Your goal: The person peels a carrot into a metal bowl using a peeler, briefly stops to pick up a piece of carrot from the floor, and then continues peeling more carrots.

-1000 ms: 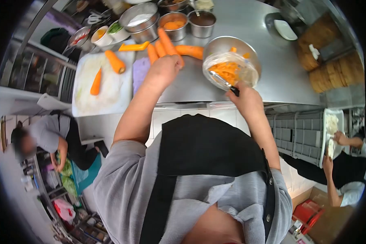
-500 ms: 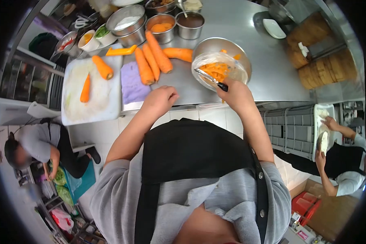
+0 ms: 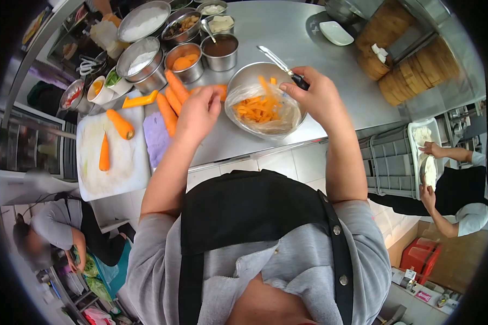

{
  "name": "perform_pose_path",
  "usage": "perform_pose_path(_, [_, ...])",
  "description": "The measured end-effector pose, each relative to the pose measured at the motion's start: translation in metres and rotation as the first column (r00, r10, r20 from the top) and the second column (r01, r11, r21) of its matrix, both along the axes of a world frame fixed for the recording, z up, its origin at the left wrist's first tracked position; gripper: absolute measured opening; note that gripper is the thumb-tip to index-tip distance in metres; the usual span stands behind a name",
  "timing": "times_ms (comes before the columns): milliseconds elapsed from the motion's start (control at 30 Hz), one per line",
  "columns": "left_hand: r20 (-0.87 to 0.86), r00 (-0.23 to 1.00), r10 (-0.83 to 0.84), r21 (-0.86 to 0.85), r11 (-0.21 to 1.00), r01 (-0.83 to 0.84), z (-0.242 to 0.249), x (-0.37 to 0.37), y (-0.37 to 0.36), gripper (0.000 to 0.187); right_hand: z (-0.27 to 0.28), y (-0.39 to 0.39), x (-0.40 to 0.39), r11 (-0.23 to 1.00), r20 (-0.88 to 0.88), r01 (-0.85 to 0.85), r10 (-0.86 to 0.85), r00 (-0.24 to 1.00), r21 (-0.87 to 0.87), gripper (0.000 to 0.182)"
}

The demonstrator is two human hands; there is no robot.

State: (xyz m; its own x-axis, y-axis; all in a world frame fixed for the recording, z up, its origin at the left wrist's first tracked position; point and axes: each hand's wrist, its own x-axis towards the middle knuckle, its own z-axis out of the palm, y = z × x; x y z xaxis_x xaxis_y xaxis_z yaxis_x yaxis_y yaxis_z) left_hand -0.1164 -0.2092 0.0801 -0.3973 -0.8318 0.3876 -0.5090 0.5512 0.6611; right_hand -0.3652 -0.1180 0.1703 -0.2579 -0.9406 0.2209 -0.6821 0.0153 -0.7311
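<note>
Steel bowl (image 3: pixel 248 75) on the tabletop (image 3: pixel 276 21), lined with a clear bag (image 3: pixel 288 119) holding orange strips (image 3: pixel 255 110). Nearby, one tin of brown sauce (image 3: pixel 220 47) and one of orange pieces (image 3: pixel 185 62). Six carrots visible: two (image 3: pixel 120 124) on the white board (image 3: pixel 114 181), three (image 3: pixel 167 112) beside the left hand (image 3: pixel 199 114), one (image 3: pixel 222 92) at its curled fingers; grip unclear. Right hand (image 3: pixel 319 96) pinches one peeler (image 3: pixel 276 58) by its black handle, above the bowl's edge.
</note>
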Motion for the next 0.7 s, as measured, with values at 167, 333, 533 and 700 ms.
perform_pose_path(167, [0.241,0.951,-0.193,0.199,0.969,0.146,0.044,-0.078,-0.047,0.026,-0.011,0.005,-0.032,0.993,0.135,0.112,-0.108,0.985,-0.025,0.035])
perform_pose_path(333, [0.634,0.665,-0.395,0.350,0.913,0.208,0.011,-0.178,-0.082,0.049,-0.022,0.023,-0.059,0.991,0.188,0.131,-0.134,0.973,0.024,0.031])
perform_pose_path(533, [0.873,0.370,-0.318,0.289,0.948,0.133,0.007,-0.230,-0.047,0.052,-0.044,0.040,-0.086,0.988,0.260,0.148,-0.154,0.953,0.043,0.030])
perform_pose_path(700, [0.790,0.541,-0.287,0.261,0.957,0.127,-0.021,-0.241,-0.058,0.033,-0.059,0.044,-0.097,0.995,0.265,0.100,-0.099,0.959,0.010,0.030])
